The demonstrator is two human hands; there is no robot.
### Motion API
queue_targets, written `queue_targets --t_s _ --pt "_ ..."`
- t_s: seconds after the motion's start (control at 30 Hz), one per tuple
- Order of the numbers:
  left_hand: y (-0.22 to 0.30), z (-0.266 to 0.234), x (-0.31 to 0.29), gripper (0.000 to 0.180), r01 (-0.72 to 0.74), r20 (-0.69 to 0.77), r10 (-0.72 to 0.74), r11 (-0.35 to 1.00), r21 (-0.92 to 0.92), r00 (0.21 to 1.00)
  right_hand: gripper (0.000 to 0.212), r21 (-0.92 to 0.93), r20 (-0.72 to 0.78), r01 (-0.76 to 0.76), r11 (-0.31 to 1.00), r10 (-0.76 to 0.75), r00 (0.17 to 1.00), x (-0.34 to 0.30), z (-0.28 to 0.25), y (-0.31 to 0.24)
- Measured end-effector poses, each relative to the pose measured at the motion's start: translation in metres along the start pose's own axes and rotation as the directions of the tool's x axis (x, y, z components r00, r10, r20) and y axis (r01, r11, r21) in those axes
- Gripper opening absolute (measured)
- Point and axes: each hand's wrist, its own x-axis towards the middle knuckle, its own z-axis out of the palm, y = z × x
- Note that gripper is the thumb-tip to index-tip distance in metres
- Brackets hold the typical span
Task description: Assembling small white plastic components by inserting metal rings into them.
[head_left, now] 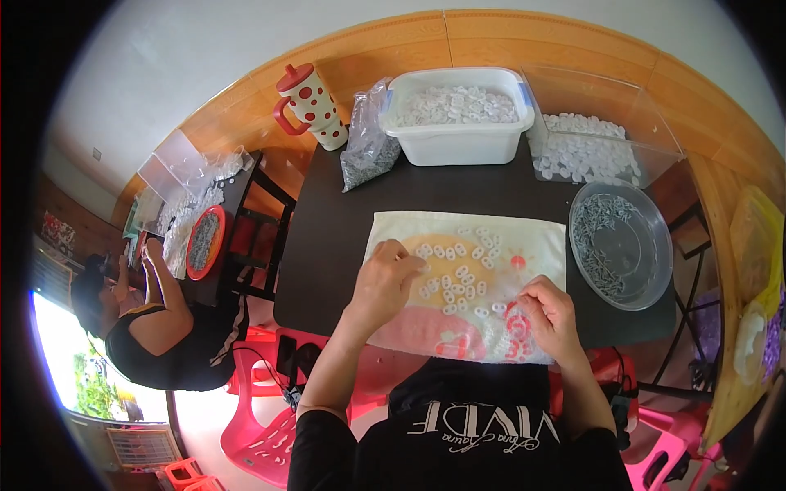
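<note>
A pale patterned towel (pixel 467 222) lies on the dark table, with several small white two-holed oval plastic pieces (pixel 457 289) spread over it. On the towel's left side my left hand (pixel 383 280) is closed in a pinch, a small white plastic piece (pixel 425 268) at its fingertips. My right hand (pixel 550 317) is also closed, thumb and fingers together over the towel's right side; what it holds is too small to make out. Beside it lies a heap of small clear-white bits (pixel 495 334).
Right of the towel stands a clear round tub (pixel 634 270) of grey screw-like parts. Behind are a white basin (pixel 458 146), a clear box (pixel 655 139) of white discs, a bag of grey parts (pixel 368 155) and a dotted tumbler (pixel 315 106). Another person (pixel 164 327) sits at a table on the left.
</note>
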Motion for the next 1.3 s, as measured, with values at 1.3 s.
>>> queue_targets --t_s 1.3 --pt "0.014 0.011 -0.003 0.008 0.204 0.028 -0.26 0.684 -0.7 0.965 0.007 0.027 0.025 -0.052 0.998 0.051 0.998 -0.003 0.003 -0.001"
